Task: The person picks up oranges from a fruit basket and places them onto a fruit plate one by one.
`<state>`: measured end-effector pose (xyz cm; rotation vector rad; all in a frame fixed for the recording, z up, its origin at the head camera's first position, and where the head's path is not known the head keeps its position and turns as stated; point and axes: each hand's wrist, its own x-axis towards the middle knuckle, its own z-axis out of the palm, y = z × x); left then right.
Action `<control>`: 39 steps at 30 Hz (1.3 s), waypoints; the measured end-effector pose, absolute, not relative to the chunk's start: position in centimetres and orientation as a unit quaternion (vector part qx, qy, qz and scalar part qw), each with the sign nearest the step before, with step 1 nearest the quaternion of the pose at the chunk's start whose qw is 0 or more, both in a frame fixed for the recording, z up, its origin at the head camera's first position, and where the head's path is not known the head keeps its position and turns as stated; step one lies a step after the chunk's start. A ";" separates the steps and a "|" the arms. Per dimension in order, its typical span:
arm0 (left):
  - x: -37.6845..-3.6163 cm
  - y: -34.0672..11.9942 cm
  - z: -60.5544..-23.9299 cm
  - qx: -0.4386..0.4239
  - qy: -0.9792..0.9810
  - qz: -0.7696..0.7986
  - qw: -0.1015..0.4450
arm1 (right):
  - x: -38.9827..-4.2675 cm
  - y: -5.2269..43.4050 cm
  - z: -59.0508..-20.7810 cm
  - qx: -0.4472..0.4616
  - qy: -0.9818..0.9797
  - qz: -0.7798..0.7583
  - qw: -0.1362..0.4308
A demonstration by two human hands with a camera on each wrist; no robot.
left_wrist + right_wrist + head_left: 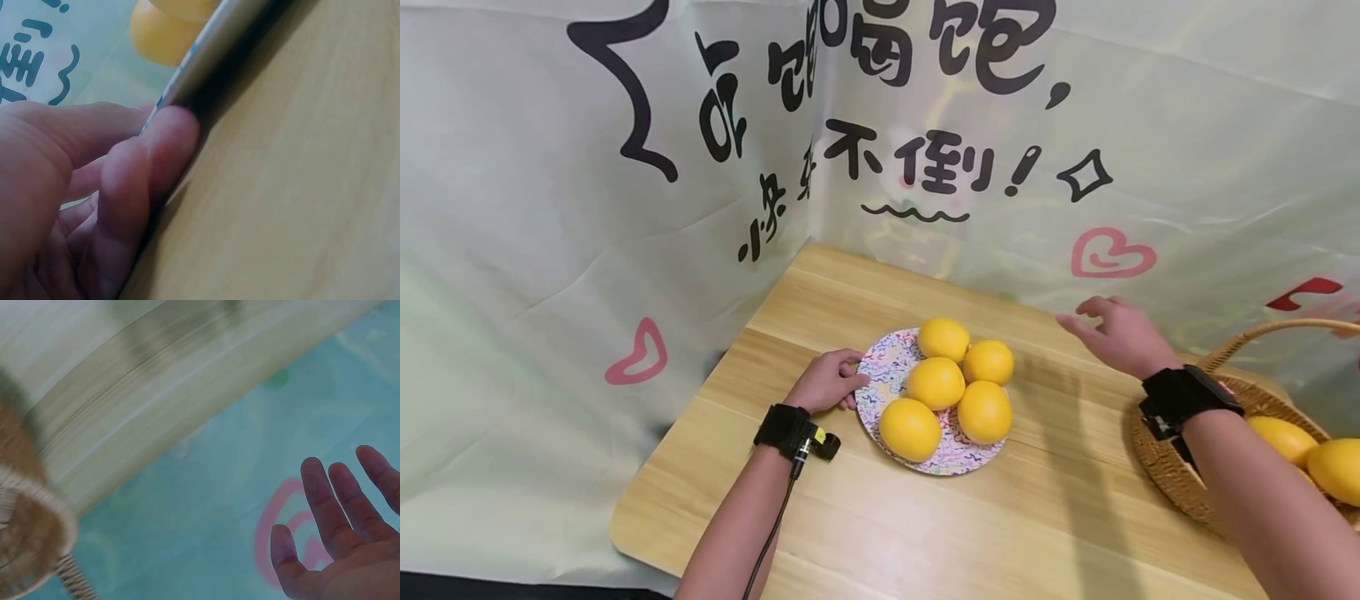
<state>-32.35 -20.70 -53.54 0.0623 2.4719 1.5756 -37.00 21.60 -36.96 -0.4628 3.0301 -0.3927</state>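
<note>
A round plate (880, 367) with a colourful squiggle pattern lies on the wooden table, carrying several yellow lemons (936, 383) grouped towards its right side. My left hand (830, 381) pinches the plate's left rim. In the left wrist view, the fingertips (175, 134) meet at the thin plate edge (187, 69), with a dark gap between plate and wood. My right hand (1122, 337) is in the air to the right of the plate, near the back wall. Its fingers (322, 487) are spread and relaxed in the right wrist view, and it holds nothing.
At the right stands a wicker basket (1157, 454) with a tall handle; lemons (1337, 471) lie in it, partly hidden by my right forearm. A pale printed cloth (1000, 225) with black lettering and pink hearts hangs behind and left of the table (1045, 517).
</note>
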 end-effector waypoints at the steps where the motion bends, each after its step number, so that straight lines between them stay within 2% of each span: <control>1: -32.3 -20.7 -53.6 0.020 0.839 0.534 0.105 | -36.8 22.3 -36.9 -0.147 0.980 -0.128 0.026; 13: -32.4 -20.8 -53.8 0.018 0.841 0.530 0.110 | -34.4 30.4 -36.9 -0.109 0.988 -0.104 0.032; 28: -32.4 -21.0 -54.2 0.021 0.843 0.528 0.104 | -32.3 36.0 -37.3 -0.084 0.992 -0.041 0.085; 39: -32.5 -21.0 -54.3 0.011 0.844 0.525 0.107 | -31.2 39.5 -39.6 -0.033 0.986 -0.028 0.163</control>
